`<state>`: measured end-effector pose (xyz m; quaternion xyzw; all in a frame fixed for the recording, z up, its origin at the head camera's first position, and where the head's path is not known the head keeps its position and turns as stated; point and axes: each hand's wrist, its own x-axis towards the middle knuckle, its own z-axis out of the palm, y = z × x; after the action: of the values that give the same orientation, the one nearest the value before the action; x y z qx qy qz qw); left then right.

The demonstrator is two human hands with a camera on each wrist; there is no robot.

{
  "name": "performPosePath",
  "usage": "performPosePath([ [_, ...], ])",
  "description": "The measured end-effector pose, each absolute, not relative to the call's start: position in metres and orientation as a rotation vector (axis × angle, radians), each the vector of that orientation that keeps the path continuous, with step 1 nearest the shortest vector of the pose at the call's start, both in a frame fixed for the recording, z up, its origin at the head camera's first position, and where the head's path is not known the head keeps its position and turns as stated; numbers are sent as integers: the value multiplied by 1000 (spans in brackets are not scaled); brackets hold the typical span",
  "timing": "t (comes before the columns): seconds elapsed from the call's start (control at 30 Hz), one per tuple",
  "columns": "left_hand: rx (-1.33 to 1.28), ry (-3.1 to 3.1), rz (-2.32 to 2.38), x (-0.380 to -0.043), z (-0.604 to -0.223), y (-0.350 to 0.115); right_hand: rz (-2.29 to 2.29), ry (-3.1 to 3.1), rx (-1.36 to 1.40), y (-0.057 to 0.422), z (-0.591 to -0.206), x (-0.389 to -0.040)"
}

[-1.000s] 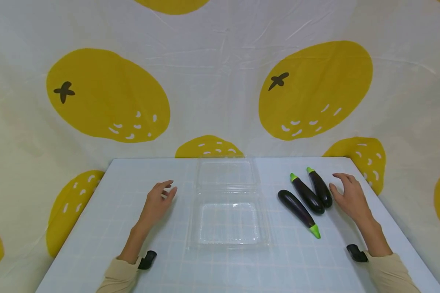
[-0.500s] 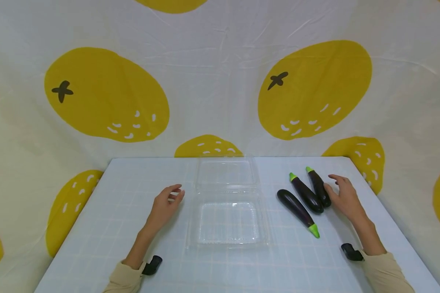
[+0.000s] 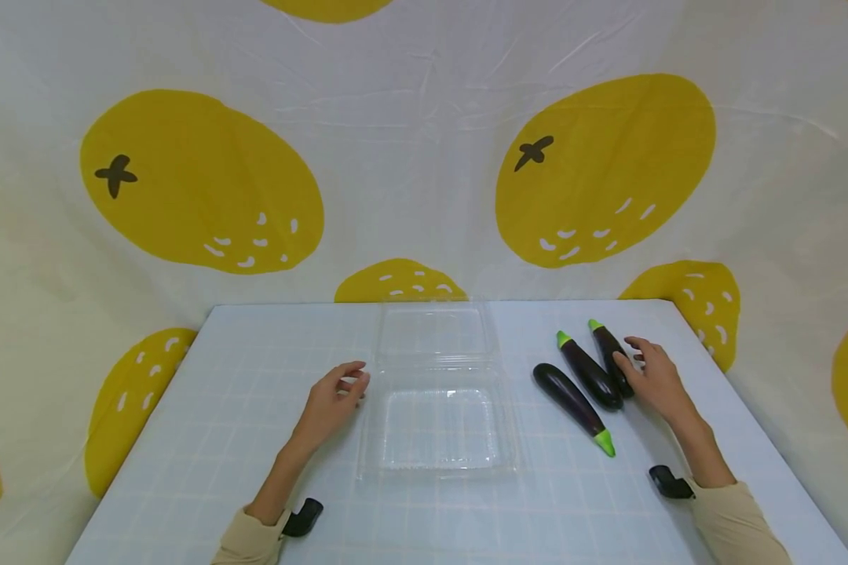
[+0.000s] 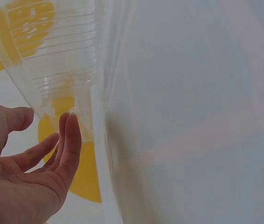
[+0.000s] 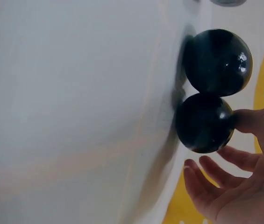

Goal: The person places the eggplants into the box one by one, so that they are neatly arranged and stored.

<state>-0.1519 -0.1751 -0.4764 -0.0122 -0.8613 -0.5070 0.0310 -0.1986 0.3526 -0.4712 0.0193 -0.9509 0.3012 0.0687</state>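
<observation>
Three dark eggplants with green tips lie at the right in the head view: a right one (image 3: 609,353), a middle one (image 3: 590,375) and a left one (image 3: 568,400). My right hand (image 3: 656,384) is at the right eggplant, its thumb against the upper side and the fingers loosely bent around the far side, not closed on it. In the right wrist view that eggplant (image 5: 204,123) touches its neighbour (image 5: 218,60). My left hand (image 3: 335,400) has relaxed fingers beside the left edge of a clear plastic clamshell container (image 3: 438,473); whether it touches is unclear.
The container's lid (image 3: 434,329) lies folded back toward the table's far edge. A pale checked cloth covers the table (image 3: 240,439). Behind stands a white curtain (image 3: 410,157) with yellow fruit prints. A black camera is on each wrist.
My left hand has moved right, up to the container's edge. The right hand has shifted left onto the right eggplant. The eggplants and container stay in place.
</observation>
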Motion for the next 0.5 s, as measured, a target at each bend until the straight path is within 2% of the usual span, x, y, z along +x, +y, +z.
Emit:
performPosePath([
  [0.5,-114,-2558,-1847,-154,-475,-178,913,-2964,-32,349,-471,-199],
])
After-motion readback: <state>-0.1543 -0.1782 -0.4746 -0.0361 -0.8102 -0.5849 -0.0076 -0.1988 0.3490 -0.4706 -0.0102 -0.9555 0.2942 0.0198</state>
